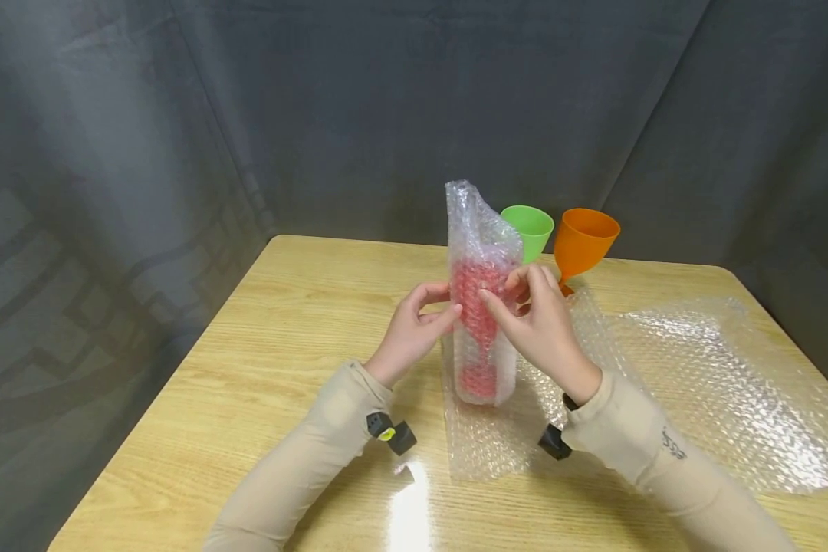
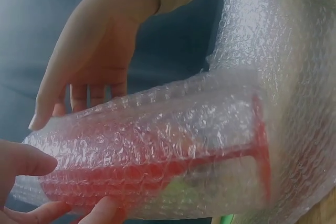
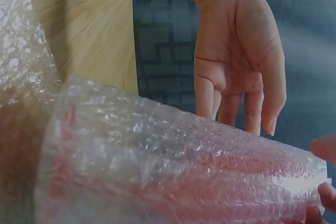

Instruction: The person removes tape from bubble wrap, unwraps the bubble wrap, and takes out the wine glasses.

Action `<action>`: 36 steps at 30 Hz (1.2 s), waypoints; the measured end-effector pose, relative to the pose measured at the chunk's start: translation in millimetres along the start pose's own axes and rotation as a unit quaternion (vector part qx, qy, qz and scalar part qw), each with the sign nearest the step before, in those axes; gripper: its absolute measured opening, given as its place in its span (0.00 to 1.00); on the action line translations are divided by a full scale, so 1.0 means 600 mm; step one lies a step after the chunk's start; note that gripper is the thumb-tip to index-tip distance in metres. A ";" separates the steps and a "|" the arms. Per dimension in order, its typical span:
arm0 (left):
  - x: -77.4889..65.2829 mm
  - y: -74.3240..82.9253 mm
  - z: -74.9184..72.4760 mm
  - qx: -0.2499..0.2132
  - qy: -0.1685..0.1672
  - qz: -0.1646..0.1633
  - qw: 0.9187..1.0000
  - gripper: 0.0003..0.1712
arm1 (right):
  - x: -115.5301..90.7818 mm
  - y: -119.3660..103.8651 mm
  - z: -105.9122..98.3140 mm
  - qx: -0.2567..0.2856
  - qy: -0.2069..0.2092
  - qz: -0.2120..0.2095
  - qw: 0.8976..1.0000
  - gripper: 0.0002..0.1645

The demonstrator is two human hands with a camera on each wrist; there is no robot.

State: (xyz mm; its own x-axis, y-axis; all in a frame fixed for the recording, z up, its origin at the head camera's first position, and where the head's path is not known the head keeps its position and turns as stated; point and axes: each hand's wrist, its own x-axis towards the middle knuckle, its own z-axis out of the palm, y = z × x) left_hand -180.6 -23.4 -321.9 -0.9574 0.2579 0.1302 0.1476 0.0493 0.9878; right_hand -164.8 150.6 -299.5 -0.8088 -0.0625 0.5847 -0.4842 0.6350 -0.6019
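A red goblet (image 1: 478, 310) stands upright inside a sleeve of bubble wrap (image 1: 465, 211), whose loose top rises in a point above the cup. From the left side my left hand (image 1: 414, 326) holds the wrapped goblet, thumb at the front and fingers around the side. My right hand (image 1: 545, 326) grips it from the right near cup height, its thumb pressing the front of the wrap. Through the plastic, the left wrist view shows the goblet's stem (image 2: 220, 157) and round foot (image 2: 261, 145).
Behind the wrapped goblet stand a green goblet (image 1: 530, 222), partly hidden, and an orange goblet (image 1: 586, 241). A large bubble wrap sheet (image 1: 717, 383) covers the right of the wooden table (image 1: 283, 330), and more wrap (image 1: 483, 452) lies under the wrapped goblet. Dark curtains (image 1: 414, 115) enclose the table.
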 end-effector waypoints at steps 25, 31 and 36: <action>-0.016 0.006 0.011 0.030 -0.008 0.032 0.999 0.26 | 0.006 0.009 0.004 -0.064 0.008 0.018 0.998 0.09; -0.017 0.008 0.008 0.037 -0.005 0.017 0.999 0.27 | 0.005 0.011 0.003 -0.045 -0.003 0.018 0.999 0.08; -0.017 0.013 -0.002 0.041 -0.005 0.022 0.999 0.26 | 0.002 0.005 -0.003 -0.002 -0.013 0.035 0.999 0.09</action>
State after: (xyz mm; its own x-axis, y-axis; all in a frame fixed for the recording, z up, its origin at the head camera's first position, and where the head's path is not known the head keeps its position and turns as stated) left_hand -170.2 -26.6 -315.6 -0.9468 0.2718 0.1721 0.2098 0.1164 0.9708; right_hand -166.7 153.4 -299.6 -0.8496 -0.0378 0.5260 -0.4242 0.6417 -0.6390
